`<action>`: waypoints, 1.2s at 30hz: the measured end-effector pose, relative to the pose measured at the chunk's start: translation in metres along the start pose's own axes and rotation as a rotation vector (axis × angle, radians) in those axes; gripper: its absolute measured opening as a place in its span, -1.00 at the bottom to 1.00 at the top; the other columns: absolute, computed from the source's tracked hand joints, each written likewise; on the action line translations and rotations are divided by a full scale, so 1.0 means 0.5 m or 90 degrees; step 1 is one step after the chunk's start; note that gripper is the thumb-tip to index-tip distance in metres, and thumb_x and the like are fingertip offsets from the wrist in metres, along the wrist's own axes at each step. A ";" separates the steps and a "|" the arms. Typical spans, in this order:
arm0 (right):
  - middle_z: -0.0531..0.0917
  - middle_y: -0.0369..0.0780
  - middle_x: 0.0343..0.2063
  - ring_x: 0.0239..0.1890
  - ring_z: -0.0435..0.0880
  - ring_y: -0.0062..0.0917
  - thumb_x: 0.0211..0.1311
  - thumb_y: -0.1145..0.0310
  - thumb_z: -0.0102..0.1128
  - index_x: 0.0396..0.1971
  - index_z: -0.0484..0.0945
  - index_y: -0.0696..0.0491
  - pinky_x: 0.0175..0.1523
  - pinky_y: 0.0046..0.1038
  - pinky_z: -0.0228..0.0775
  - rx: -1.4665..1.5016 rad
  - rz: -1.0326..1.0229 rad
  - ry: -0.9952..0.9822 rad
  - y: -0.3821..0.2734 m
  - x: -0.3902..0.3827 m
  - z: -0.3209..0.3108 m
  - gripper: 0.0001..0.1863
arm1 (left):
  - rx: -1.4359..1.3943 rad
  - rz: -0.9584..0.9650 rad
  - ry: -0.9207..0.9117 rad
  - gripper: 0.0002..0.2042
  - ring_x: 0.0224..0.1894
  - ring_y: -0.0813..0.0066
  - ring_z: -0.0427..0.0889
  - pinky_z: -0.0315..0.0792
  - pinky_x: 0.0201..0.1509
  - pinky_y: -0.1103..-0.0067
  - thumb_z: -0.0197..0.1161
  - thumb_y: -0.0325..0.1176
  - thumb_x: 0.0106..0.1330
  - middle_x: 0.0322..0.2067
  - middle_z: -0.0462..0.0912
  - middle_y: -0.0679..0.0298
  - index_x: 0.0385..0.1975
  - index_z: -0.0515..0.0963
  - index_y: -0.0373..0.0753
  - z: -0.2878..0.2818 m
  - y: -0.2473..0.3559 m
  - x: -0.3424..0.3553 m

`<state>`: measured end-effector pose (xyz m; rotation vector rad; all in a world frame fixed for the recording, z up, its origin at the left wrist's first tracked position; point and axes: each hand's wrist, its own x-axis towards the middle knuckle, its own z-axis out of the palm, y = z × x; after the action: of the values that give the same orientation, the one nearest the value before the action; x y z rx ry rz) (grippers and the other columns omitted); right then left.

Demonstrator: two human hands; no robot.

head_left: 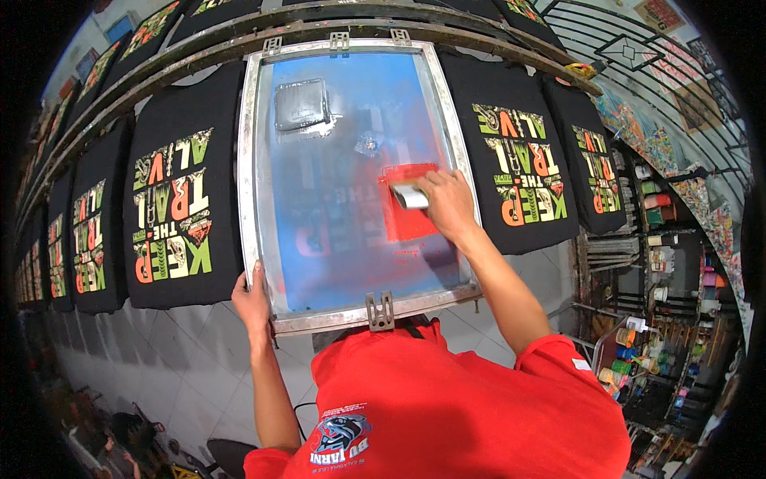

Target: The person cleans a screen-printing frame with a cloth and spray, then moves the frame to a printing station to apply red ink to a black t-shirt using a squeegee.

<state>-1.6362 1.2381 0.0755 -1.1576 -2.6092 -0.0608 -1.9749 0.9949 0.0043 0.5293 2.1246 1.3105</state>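
Note:
A silk screen with a metal frame [250,184] and blue mesh [335,239] lies in front of me over a black T-shirt. My left hand [252,299] grips the frame's left side near its lower corner, thumb on top. In my right hand [448,203] is a small squeegee [412,196] with a whitish face, tilted on the mesh. Red ink [405,225] covers a rectangular patch under and around it. Toward the far left of the mesh sits a dark grey taped square [302,105].
Black printed T-shirts flank the screen, one at left [183,199] and one at right [515,160]. Metal clips [340,41] hold the far frame edge by a rail [191,56]. Shelves with ink containers [658,199] stand at right, above a tiled floor [191,359].

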 end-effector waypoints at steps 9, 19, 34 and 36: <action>0.71 -0.25 -0.35 -0.17 0.67 -0.29 -0.09 0.51 0.34 -0.35 0.68 0.05 0.02 -0.25 0.33 0.102 0.022 -0.172 -0.026 -0.111 -0.112 -0.79 | 0.036 -0.010 0.015 -0.54 -0.27 0.57 0.59 0.48 -0.13 0.55 0.35 -0.09 0.40 -0.31 0.74 0.20 -0.07 0.66 -0.49 -0.002 -0.001 -0.003; 0.72 -0.26 -0.04 -0.07 0.73 -0.55 0.33 0.06 0.35 0.12 0.57 0.11 0.02 -0.44 0.56 0.978 0.742 0.105 0.078 -0.131 -0.072 -0.48 | 0.061 0.025 -0.033 -0.53 -0.23 0.53 0.60 0.48 -0.09 0.52 0.28 -0.06 0.44 -0.28 0.74 0.16 -0.05 0.65 -0.47 -0.008 -0.005 0.013; 0.72 -0.25 -0.06 -0.07 0.73 -0.50 0.40 0.07 0.26 0.11 0.56 0.09 0.06 -0.41 0.55 1.184 0.686 0.253 0.212 -0.090 -0.036 -0.54 | 0.064 -0.046 -0.078 -0.57 -0.30 0.60 0.57 0.48 -0.20 0.57 0.26 -0.15 0.48 -0.30 0.73 0.23 0.02 0.64 -0.48 -0.051 0.139 -0.025; 0.73 -0.27 -0.10 -0.11 0.74 -0.52 0.37 0.07 0.29 0.10 0.57 0.09 0.02 -0.43 0.57 1.134 0.714 0.291 0.197 -0.064 -0.024 -0.53 | 0.049 -0.034 -0.031 -0.60 -0.29 0.62 0.56 0.48 -0.18 0.58 0.27 -0.18 0.46 -0.29 0.73 0.24 0.01 0.66 -0.47 -0.047 0.124 -0.032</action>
<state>-1.5409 1.2802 0.0707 -1.1824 -0.5555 1.5204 -1.9765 0.9969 0.0725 0.5267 2.1420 1.1786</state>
